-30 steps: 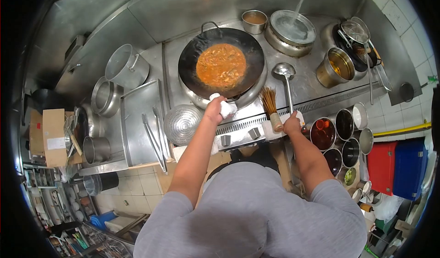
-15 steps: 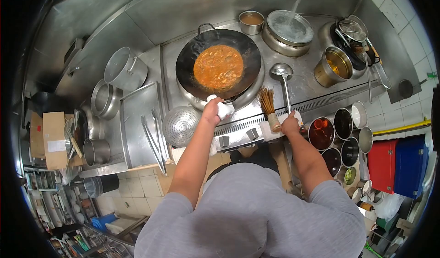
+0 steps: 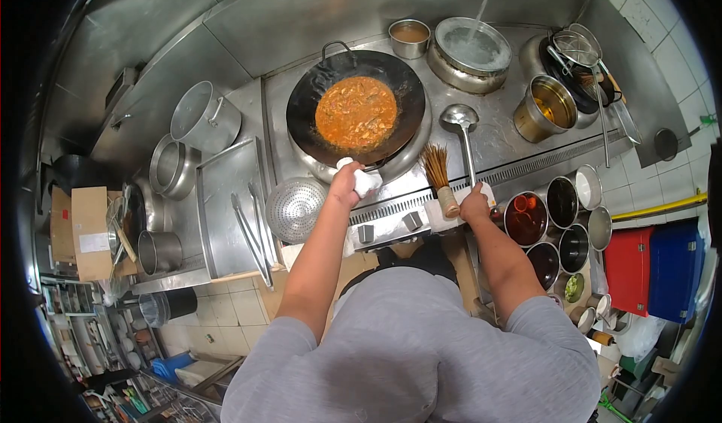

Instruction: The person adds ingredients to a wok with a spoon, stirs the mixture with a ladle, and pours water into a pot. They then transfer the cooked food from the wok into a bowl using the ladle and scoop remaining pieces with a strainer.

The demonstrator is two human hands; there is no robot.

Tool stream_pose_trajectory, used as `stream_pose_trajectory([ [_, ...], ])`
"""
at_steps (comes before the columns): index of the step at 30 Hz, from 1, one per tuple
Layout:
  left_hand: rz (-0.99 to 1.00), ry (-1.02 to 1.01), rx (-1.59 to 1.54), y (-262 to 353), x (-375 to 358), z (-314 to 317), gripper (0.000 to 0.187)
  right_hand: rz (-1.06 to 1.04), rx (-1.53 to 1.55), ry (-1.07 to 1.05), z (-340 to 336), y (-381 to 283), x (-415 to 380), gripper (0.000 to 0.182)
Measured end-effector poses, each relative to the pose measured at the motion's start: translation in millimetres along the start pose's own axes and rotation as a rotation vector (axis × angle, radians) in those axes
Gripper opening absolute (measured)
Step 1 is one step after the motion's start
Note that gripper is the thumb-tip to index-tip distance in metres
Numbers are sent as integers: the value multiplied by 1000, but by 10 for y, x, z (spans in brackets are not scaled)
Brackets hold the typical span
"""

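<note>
In the head view, our left hand (image 3: 345, 184) pinches a folded white cloth (image 3: 368, 184) against the near rim of the wok (image 3: 408, 92), which sits left of centre on the range (image 3: 500, 141), sauced food (image 3: 356, 113) pooled inside. Our right hand (image 3: 474, 204), fingers curled round the ladle's (image 3: 459, 115) handle end, is at the front edge. The ladle's long axis runs rearward, bowl farthest from us, right of the wok and apart; our left hand is nearer the wok.

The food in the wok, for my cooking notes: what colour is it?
The food in the wok is reddish-orange, best seen in the head view.
</note>
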State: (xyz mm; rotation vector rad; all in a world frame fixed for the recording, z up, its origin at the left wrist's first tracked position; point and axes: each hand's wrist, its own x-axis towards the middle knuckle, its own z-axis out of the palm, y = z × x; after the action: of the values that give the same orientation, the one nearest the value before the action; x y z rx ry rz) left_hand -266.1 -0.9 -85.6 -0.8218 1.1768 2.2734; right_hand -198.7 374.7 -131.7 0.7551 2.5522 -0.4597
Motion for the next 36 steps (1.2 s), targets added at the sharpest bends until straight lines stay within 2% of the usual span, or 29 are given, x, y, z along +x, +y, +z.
stream_pose_trajectory([
  [3, 18, 16, 20, 3, -28, 25, 28, 15, -5, 0, -44, -33, -34, 103],
  [5, 30, -11, 10, 1, -32, 21, 28, 16, 20, -46, -145, -73, -120, 94],
  [30, 42, 22, -31, -15, -21, 34, 26, -7, -6, -36, -94, -27, -74, 94],
  [32, 33, -1, -25, -39, 59, -30, 21, -6, -6, -18, 4, 22, 27, 101],
  [36, 45, 15, -22, -39, 11, 5, 20, -10, -3, -15, -9, 18, 16, 100],
])
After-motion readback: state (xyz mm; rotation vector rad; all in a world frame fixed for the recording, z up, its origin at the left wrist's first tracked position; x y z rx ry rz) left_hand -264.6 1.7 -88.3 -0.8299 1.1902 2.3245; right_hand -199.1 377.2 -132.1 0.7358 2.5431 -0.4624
